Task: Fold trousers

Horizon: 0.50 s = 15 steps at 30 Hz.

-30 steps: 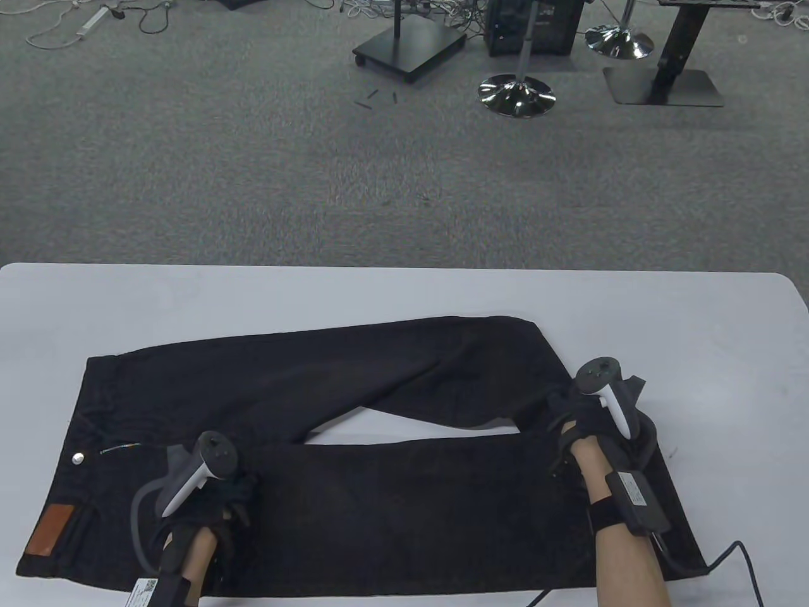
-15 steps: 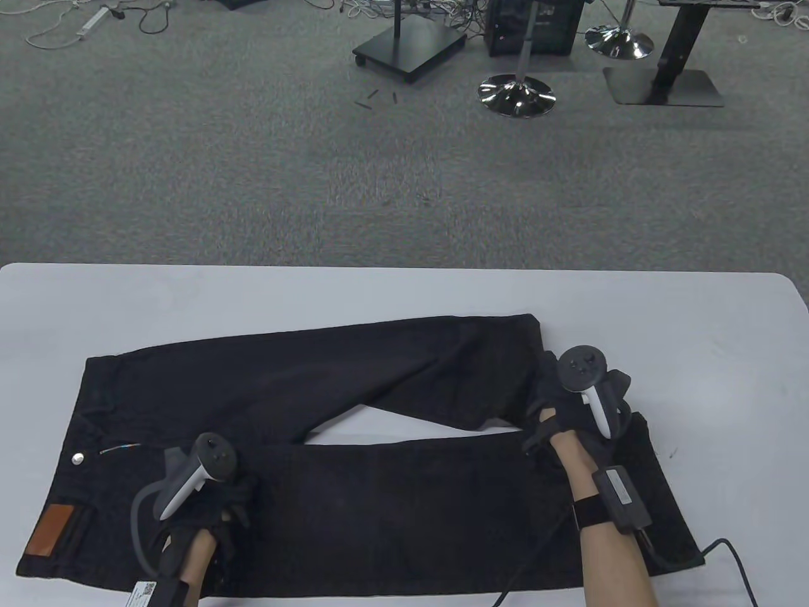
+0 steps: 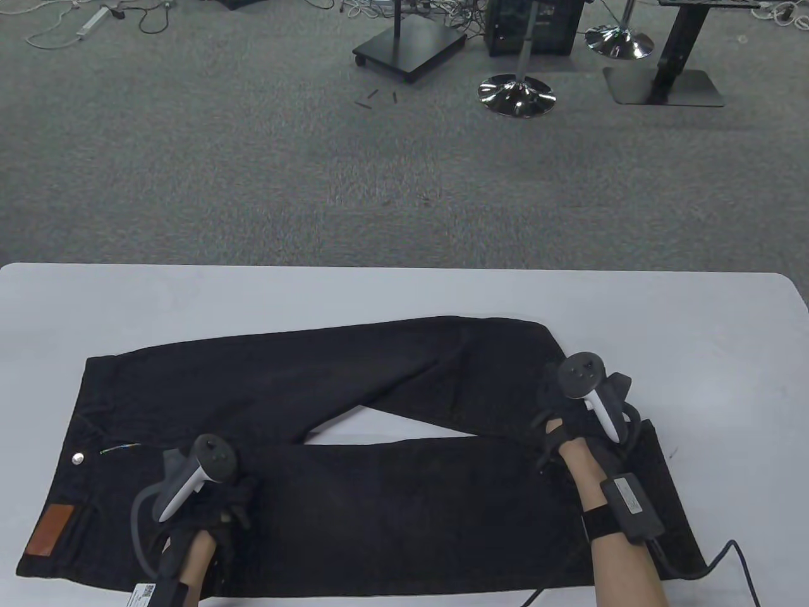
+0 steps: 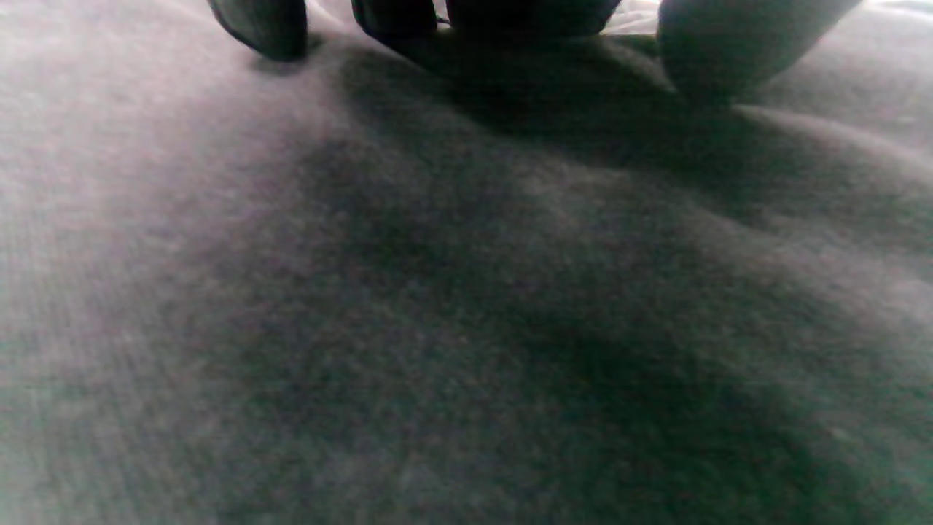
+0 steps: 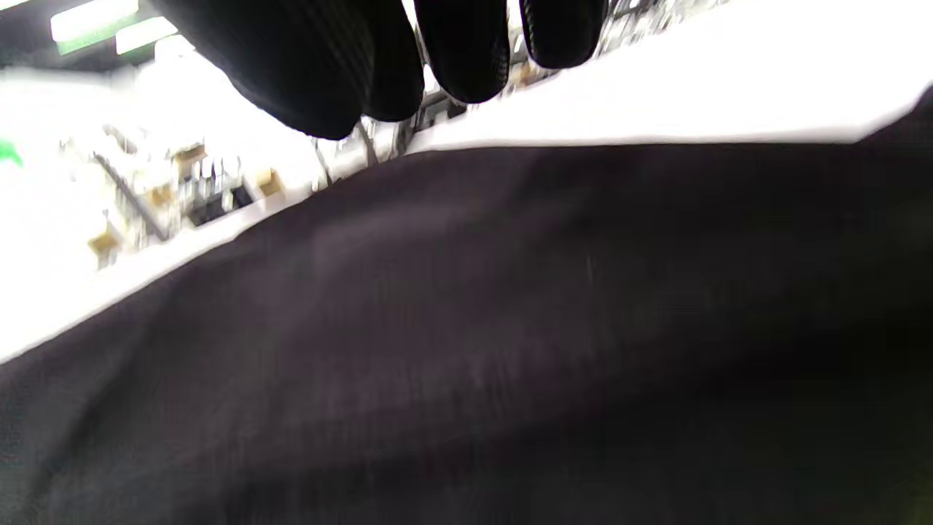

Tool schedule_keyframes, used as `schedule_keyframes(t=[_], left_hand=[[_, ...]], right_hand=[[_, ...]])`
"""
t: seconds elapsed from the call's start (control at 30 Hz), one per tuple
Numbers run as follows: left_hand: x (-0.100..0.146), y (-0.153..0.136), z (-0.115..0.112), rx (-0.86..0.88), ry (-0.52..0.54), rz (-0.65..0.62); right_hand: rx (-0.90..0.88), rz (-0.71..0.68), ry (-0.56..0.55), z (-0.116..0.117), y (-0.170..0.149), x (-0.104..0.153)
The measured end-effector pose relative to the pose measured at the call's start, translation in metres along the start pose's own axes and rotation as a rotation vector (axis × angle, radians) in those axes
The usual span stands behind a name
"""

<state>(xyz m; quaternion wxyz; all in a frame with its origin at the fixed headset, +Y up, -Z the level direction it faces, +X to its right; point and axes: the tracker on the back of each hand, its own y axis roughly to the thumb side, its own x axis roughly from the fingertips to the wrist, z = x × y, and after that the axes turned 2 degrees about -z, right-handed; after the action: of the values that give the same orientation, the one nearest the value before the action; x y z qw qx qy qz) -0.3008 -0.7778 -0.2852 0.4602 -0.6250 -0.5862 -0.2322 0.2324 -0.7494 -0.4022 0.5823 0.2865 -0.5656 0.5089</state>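
Black trousers (image 3: 379, 493) lie on the white table (image 3: 379, 294), waistband at the left with a brown patch (image 3: 49, 531) and a metal button (image 3: 78, 458). The near leg runs straight to the right. The far leg (image 3: 442, 373) bends back and crosses onto it at the right. My left hand (image 3: 234, 499) rests on the near leg close to the crotch, fingertips (image 4: 266, 25) pressing the cloth (image 4: 466, 328). My right hand (image 3: 559, 411) is over the crossing of the legs. Its fingertips (image 5: 466, 51) hang just above the cloth (image 5: 510, 328) with nothing between them.
The table's far edge lies well beyond the trousers, and bare white table shows to the right. A black cable (image 3: 739, 556) trails from my right wrist over the table's near right part. Stands and chair bases (image 3: 517, 95) are on the carpet beyond.
My right hand went up and left along the far leg's end, then came back a little right and down; the leg's end shifted with it. My left hand stayed put.
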Motion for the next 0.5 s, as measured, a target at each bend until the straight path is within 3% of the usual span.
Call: schedule_keyframes(t=[0.07, 0.2, 0.33, 0.4, 0.5], left_hand=[[0.000, 0.000, 0.000, -0.003, 0.001, 0.000], [0.000, -0.002, -0.001, 0.010, 0.003, -0.008], [0.000, -0.003, 0.000, 0.021, -0.001, -0.010], [0.000, -0.003, 0.000, 0.020, -0.004, -0.009], [0.000, -0.003, 0.000, 0.027, -0.007, -0.010]], right_hand=[[0.037, 0.001, 0.064, 0.012, -0.001, -0.004], [-0.086, 0.085, -0.009, 0.019, -0.014, -0.015], [-0.126, 0.325, 0.002, 0.011, -0.050, -0.028], [-0.223, 0.340, 0.029, 0.011, -0.062, -0.032], [-0.303, 0.315, -0.059, 0.008, -0.063, -0.030]])
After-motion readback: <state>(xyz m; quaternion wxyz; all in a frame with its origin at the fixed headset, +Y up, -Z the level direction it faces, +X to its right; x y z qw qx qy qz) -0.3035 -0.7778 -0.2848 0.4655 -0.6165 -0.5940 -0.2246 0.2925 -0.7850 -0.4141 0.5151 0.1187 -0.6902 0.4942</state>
